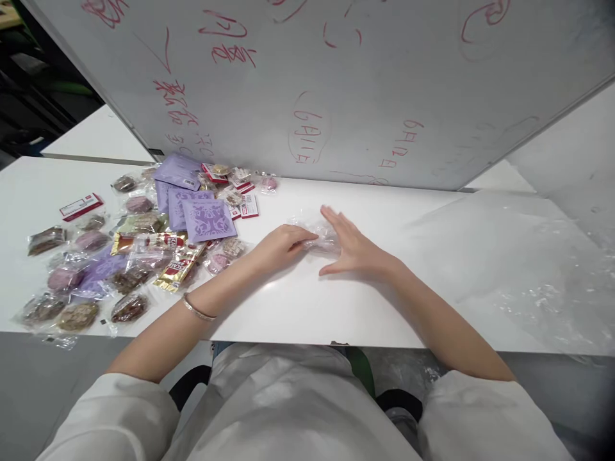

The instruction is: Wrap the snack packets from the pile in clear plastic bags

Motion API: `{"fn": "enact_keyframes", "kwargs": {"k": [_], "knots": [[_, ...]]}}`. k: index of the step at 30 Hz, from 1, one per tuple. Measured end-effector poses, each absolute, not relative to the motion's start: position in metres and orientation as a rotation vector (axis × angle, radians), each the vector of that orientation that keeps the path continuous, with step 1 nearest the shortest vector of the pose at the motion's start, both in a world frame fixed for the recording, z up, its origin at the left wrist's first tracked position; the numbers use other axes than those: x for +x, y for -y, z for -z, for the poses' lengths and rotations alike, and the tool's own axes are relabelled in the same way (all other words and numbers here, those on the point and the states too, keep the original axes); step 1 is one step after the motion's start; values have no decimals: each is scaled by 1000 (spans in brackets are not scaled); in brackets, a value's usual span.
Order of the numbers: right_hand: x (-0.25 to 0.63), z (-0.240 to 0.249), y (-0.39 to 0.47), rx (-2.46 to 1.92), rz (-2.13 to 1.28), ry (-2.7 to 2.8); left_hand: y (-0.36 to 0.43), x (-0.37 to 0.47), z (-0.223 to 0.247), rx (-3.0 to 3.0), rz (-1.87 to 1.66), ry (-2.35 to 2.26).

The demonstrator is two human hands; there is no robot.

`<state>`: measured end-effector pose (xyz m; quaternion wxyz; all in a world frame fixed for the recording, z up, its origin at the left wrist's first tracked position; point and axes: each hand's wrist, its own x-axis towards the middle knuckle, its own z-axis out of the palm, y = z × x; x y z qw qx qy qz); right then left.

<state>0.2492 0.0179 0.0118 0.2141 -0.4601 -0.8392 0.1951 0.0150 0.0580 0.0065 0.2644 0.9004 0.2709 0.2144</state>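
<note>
A small clear plastic bag (313, 232) lies flat on the white table (298, 301), straight ahead of me. My left hand (281, 246) pinches the bag's left edge with its fingertips. My right hand (352, 244) lies flat on the bag's right part, fingers spread and pointing up-left. A thin bracelet (198, 310) circles my left wrist.
A heap of wrapped snacks (129, 256) covers the table's left side: purple sachets (207, 219), gold and red stick packs (180, 266), round cakes in clear wrap. A whiteboard (365, 83) with red writing stands along the far edge. Clear plastic sheeting (528, 269) lies at the right.
</note>
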Motion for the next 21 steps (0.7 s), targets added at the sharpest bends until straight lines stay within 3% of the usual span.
{"fn": "enact_keyframes", "kwargs": {"k": [8, 17, 21], "knots": [[248, -8, -17, -1373, -697, 2240, -51, 5, -19, 2417, -572, -700], [257, -24, -18, -1072, -1708, 1484, -35, 21, -23, 1464, -733, -830], [252, -31, -14, -1104, -1739, 1209, -30, 26, -21, 1233, -777, -855]]}}
